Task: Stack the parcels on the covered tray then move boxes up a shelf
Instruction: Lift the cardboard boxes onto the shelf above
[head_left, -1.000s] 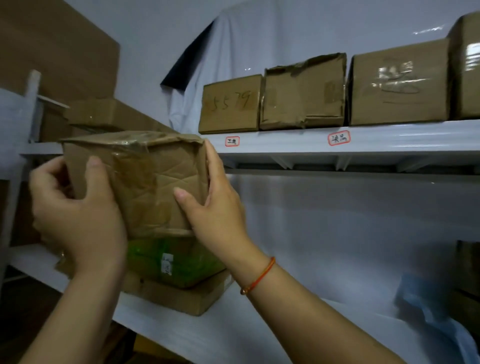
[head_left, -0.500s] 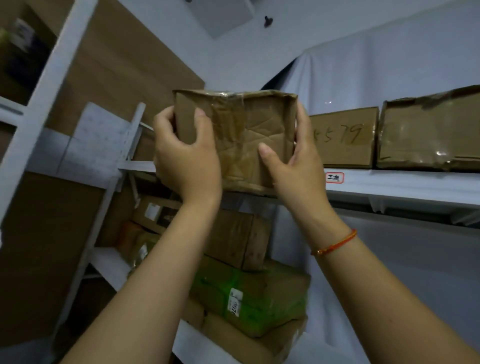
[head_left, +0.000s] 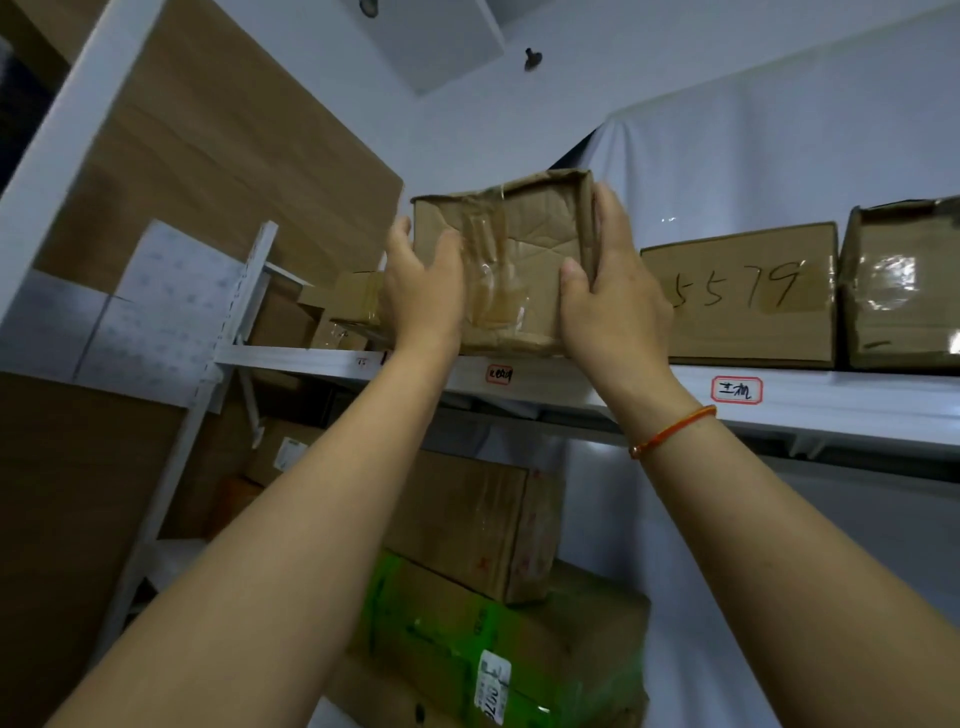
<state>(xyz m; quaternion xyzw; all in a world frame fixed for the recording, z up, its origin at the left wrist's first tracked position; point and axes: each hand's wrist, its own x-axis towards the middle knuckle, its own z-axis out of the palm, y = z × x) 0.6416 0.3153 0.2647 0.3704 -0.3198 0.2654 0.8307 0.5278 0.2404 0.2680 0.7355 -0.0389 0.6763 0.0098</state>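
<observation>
A crumpled, taped cardboard box (head_left: 514, 249) is held up at the front edge of the upper white shelf (head_left: 831, 400), its bottom at the shelf's level. My left hand (head_left: 423, 291) grips its left side and my right hand (head_left: 610, 291) grips its right side, thumb on the front face. To its right on that shelf stands a box marked 5579 (head_left: 743, 301), and beside that a dented taped box (head_left: 904, 286). On the shelf below sits a stack: a brown box (head_left: 467, 519) on a green-wrapped parcel (head_left: 498, 639).
Small boxes (head_left: 348, 306) sit at the shelf's left end behind my left hand. A white upright post (head_left: 228, 353) and a wooden wall panel (head_left: 208, 166) stand to the left. White sheeting (head_left: 779, 156) hangs behind the shelves. Red-framed labels (head_left: 736, 389) mark the shelf edge.
Both hands have carried the crumpled box upward from the lower stack to the upper shelf's edge, left of the 5579 box. The view has tilted up.
</observation>
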